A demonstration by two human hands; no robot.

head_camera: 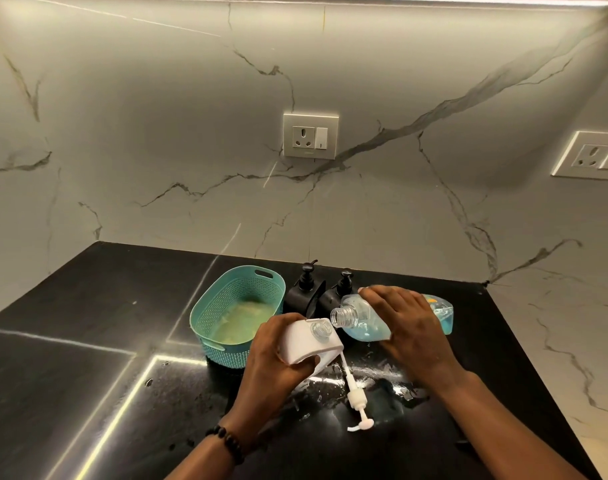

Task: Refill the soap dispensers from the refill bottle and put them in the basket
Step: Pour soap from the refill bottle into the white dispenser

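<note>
My left hand (273, 355) grips a white soap dispenser (307, 342), tilted, with its clear threaded neck uncapped and facing right. My right hand (408, 327) holds the clear refill bottle (361, 322) of blue liquid on its side, its open mouth right at the dispenser's neck. The white pump head (356, 398) with its tube lies loose on the counter in front of the dispenser. Two black dispensers (304, 289) (340, 292) stand behind, pumps on. The teal basket (226, 303) sits to the left, touching the nearer black one.
The black stone counter (88, 341) is wet and spotted around the pump head. A marble wall rises behind with two power sockets (310, 136) (593, 155). The counter's right edge runs diagonally past my right arm.
</note>
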